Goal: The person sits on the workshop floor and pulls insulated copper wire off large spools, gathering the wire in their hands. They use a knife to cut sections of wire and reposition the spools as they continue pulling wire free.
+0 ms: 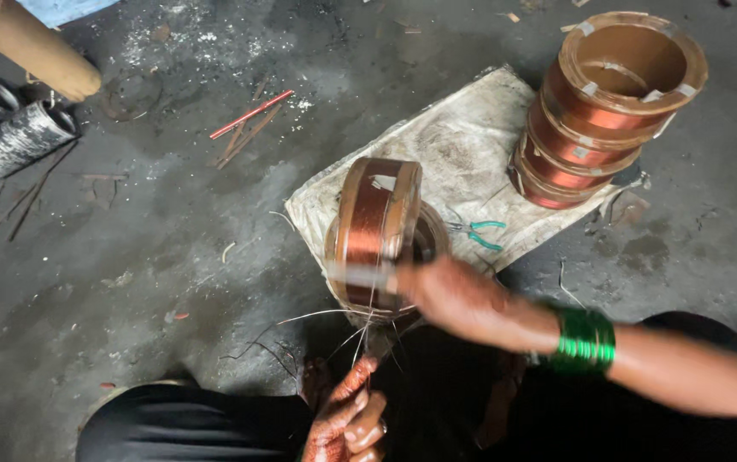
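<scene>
Dirty floor (112,282), grey, littered with scraps. Stained cloth mat (462,154) on it. Stack of copper coils (595,120) at the mat's far corner. Copper wire coil (377,227) upright at the mat's near edge — likely heavy, stiff, best held by its rim. Right hand (454,295) blurred against it, grip unclear. Left hand (356,419) — fingers pinched on thin wire ends (360,334). Teal pliers (480,235) beside

Hands at a copper wire coil on a workshop floor

The right hand (458,299), blurred, touches the upright coil (377,224) on a dirty cloth (462,145); the left hand (350,419) pinches thin wires below it, near green pliers (481,233) and stacked coils (604,107)
</scene>
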